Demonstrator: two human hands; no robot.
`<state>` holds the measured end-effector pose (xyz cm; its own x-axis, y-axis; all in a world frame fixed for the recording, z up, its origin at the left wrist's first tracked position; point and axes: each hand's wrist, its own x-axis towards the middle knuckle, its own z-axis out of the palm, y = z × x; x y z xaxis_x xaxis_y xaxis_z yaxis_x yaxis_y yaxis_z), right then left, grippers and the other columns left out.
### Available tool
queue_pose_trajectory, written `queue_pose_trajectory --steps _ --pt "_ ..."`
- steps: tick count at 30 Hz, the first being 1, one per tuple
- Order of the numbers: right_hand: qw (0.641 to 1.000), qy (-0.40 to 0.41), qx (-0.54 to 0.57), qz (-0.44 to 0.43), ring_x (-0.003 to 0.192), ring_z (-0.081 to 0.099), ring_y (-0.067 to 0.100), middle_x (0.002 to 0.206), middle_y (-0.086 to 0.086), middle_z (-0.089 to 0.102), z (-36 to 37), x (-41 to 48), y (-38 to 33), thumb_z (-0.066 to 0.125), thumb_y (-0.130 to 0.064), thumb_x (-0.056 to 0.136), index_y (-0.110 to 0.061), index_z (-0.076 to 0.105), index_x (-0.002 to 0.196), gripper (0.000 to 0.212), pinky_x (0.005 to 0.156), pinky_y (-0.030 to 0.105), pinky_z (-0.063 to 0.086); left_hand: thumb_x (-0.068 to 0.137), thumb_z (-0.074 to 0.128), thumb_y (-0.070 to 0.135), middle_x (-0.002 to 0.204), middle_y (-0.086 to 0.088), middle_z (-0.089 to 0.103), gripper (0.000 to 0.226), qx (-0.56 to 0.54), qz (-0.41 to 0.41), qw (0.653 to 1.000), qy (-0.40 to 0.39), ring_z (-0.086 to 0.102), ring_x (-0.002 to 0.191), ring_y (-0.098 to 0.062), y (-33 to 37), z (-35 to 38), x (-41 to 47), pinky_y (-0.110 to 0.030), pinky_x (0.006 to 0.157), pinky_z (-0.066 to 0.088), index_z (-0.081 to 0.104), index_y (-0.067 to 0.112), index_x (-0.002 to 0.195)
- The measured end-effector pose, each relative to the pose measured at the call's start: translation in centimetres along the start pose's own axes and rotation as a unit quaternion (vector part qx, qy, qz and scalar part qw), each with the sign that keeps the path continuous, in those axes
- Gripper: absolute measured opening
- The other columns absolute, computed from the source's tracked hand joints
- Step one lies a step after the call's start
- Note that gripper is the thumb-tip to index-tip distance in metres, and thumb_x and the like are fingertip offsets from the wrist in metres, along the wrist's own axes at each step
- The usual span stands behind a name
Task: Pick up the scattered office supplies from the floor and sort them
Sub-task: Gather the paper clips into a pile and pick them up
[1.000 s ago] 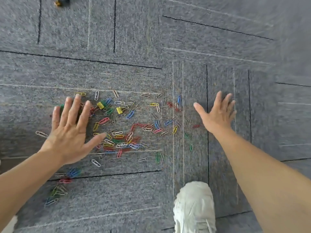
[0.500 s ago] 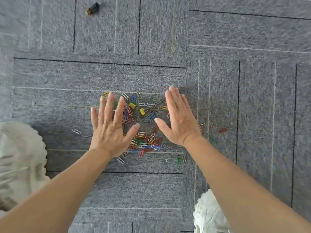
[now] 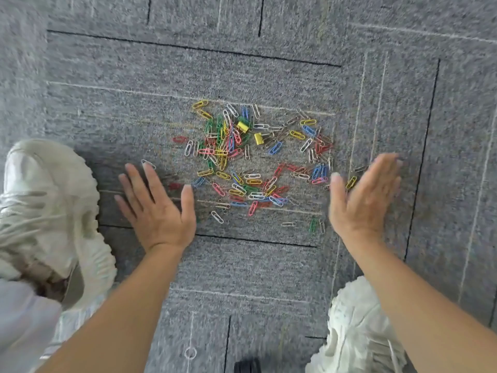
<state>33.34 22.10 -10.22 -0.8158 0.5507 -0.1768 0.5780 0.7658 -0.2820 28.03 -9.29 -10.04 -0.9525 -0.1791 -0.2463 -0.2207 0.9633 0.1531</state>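
Head view: the left hand (image 3: 158, 208) and right hand (image 3: 365, 200), flat, fingers straight and holding nothing, have pulled apart off the heap of coloured wire paper clips (image 3: 254, 181). The heap now lies between them on grey carpet (image 3: 242, 265), so another gathering sweep seems likely.

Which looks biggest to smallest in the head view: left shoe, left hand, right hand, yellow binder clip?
1. left shoe, though it may be nearer the camera.
2. left hand and right hand: about alike, so not ranked; the right is blurred.
3. yellow binder clip, by far the smallest.
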Motion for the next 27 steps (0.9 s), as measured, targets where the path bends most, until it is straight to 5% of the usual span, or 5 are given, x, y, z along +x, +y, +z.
queue_pose_trajectory --steps 4,10,14,20,27 --pt "0.985 -0.024 0.024 -0.170 0.152 0.003 0.036 0.162 0.028 0.005 2.0 0.2 -7.1 0.036 -0.046 0.099 0.009 0.008 0.153 0.081 0.124 0.044 0.003 0.096 0.023 0.059 0.165 -0.015 0.003 0.084 0.020 0.068 0.997 -0.014 -0.001 0.153 -0.030 3.4 0.1 1.7 -0.052 0.122 0.000 0.007 0.005 0.157" --pt "0.953 -0.076 0.091 -0.279 0.152 0.006 0.034 0.162 0.026 0.009 1.9 1.4 -12.7 0.036 -0.044 0.101 0.008 0.013 0.153 0.077 0.124 0.047 0.012 0.102 0.023 0.056 0.166 -0.007 -0.006 0.078 -0.047 0.254 0.963 -0.080 -0.010 0.153 -0.019 5.9 -1.4 3.5 -0.040 0.124 -0.002 -0.002 0.008 0.158" --pt "0.962 -0.068 0.068 -0.257 0.152 0.003 0.034 0.163 0.025 0.005 -0.6 -0.7 -8.0 0.043 -0.050 0.098 0.006 0.010 0.154 0.086 0.122 0.055 0.011 0.099 0.030 0.051 0.166 -0.010 0.000 0.079 -0.108 0.130 0.985 -0.045 -0.005 0.153 -0.021 0.1 -2.9 -0.9 -0.040 0.124 0.001 0.006 0.003 0.157" --pt "0.987 -0.100 -0.107 0.058 0.145 -0.003 0.056 0.159 0.033 -0.005 -0.9 -5.8 -1.1 0.028 -0.070 0.090 -0.007 -0.004 0.156 0.096 0.108 0.078 0.004 0.096 0.018 0.062 0.166 -0.010 -0.007 0.082 -0.051 -0.119 0.990 -0.050 -0.006 0.153 -0.027 -3.1 -0.4 -9.3 -0.051 0.122 0.002 0.000 0.013 0.159" --pt "0.991 -0.104 -0.087 -0.020 0.148 -0.005 0.049 0.158 0.036 -0.004 1.5 -6.0 -5.5 0.021 -0.065 0.095 0.006 0.000 0.153 0.095 0.119 0.062 -0.001 0.098 0.020 0.055 0.165 -0.016 0.002 0.079 -0.066 -0.187 0.980 0.015 0.000 0.153 -0.030 1.8 2.2 -7.7 -0.047 0.123 -0.001 0.006 0.003 0.156"
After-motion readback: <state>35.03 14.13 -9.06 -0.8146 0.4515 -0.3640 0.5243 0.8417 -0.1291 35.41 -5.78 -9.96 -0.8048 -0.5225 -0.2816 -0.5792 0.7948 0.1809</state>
